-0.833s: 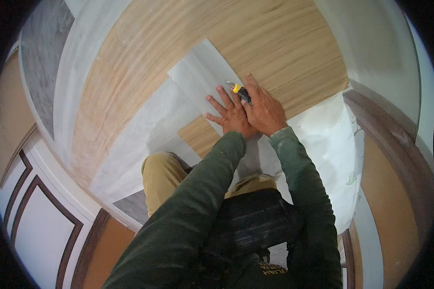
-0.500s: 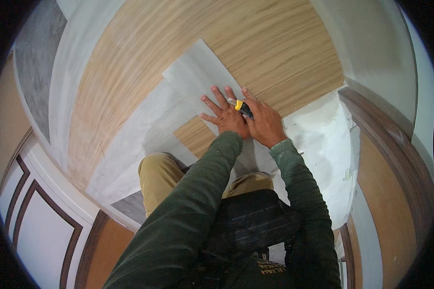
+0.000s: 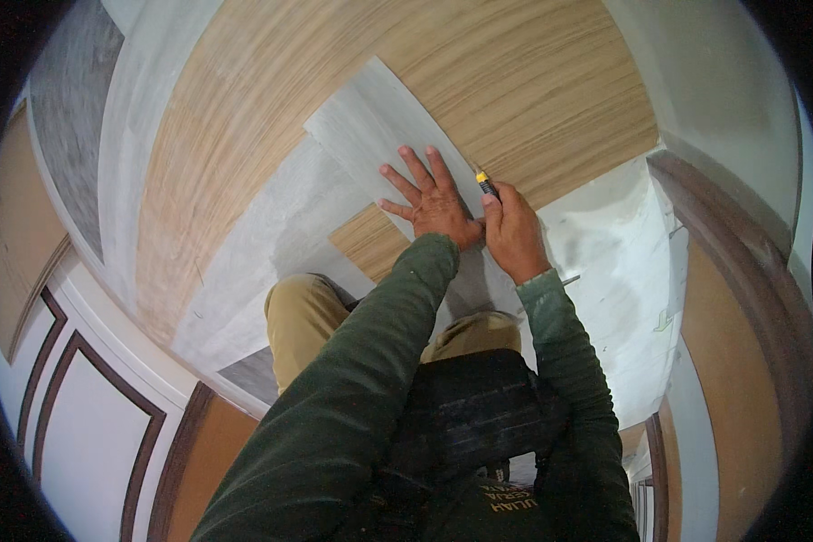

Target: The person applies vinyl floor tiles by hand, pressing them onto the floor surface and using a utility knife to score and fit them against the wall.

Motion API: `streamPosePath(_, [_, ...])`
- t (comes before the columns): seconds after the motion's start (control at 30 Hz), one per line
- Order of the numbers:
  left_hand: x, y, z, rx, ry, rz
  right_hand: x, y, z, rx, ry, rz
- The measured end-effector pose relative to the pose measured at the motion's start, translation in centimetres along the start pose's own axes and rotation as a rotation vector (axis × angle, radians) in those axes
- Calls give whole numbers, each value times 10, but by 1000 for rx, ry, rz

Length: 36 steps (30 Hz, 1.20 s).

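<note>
My left hand [image 3: 438,210] lies flat with its fingers spread, pressing on a pale grey-white plank [image 3: 368,113] set at a slant over wood-grain flooring [image 3: 533,104]. A yellow-and-black utility knife [image 3: 487,185] is gripped in my right hand [image 3: 515,233], just right of the left thumb. Its tip points up and away, close to the plank's right edge; whether it touches cannot be made out. Left of my left wrist, a small wood-grain patch [image 3: 370,239] shows between pale surfaces.
A crumpled white sheet [image 3: 605,262] covers the floor at right, beside a curved brown wooden trim [image 3: 718,217]. At far left are a grey board [image 3: 74,122] and a white panel with brown moulding [image 3: 99,411]. My knees [image 3: 303,325] are close behind the hands.
My right hand has drawn away to the right from my left hand. The knife has swung from pointing left over the left hand to pointing away along the plank's edge.
</note>
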State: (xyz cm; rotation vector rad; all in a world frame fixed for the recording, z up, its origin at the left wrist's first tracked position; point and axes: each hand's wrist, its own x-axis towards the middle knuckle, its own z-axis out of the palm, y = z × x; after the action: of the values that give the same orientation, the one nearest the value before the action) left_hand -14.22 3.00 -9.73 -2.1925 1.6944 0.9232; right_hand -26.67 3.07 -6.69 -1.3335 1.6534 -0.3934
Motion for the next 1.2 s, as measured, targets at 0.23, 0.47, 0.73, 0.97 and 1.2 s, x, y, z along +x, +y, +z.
streamPosePath(0.23, [3,1,-1,21,-41,-11,5,-3,1,-115,-62,47])
streamPosePath(0.47, [1,7,-10,-8,-63,-37,6,-4,7,-148,-21,22])
streamPosePath(0.73, [5,-5,14,54,27,23,7,-3,10,-152,-37,36])
streamPosePath(0.97, [3,0,3,5,-4,-20,10,-6,8,-160,-34,13])
streamPosePath(1.2, [2,-1,9,27,92,4,13,-12,7,-173,-59,35])
